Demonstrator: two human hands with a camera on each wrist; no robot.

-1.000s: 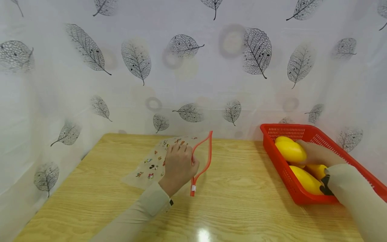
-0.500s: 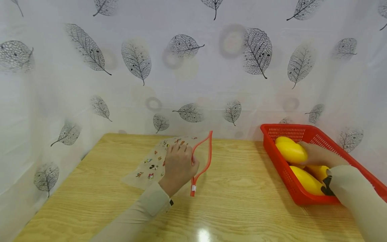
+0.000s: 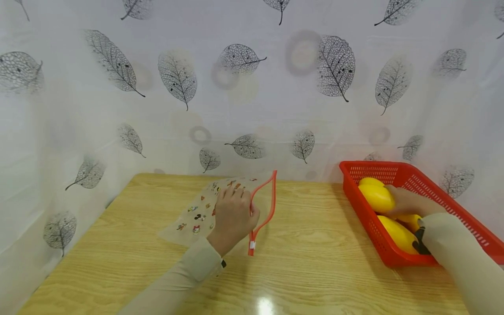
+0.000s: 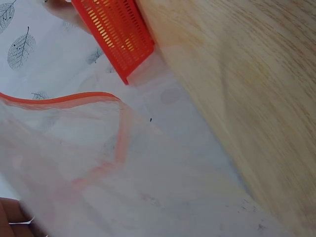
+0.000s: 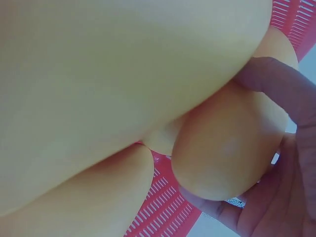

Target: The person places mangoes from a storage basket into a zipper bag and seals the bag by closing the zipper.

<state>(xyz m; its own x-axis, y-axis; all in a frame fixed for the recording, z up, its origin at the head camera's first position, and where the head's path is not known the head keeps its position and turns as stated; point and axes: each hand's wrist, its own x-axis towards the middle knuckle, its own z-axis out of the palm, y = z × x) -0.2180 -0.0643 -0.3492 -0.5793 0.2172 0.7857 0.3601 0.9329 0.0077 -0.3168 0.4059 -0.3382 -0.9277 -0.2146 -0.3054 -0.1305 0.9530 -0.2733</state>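
My left hand [image 3: 234,216] grips a clear zip bag [image 3: 198,210] near its mouth, fingers on the film and thumb by the zip. Small cartoon figures are printed on the bag. Its red zip [image 3: 271,205] bows apart, with a white slider [image 3: 252,245] at the near end. Over on the right, my right hand [image 3: 409,202] reaches into a red basket [image 3: 387,251]. In the right wrist view, thumb and fingers curl round a smooth yellow mango-like fruit [image 5: 227,143]. Other yellow fruits [image 3: 397,235] lie against it, partly hidden by the hand.
The wooden table [image 3: 311,262] runs between bag and basket. Behind it hangs a white sheet [image 3: 260,109] with a leaf pattern, which also closes in both sides. The basket's perforated walls [image 4: 118,39] rise around the fruits.
My right hand has shifted slightly left inside the basket, and the fruit at its fingertips has moved a little left too. My left hand and the bag stay put.
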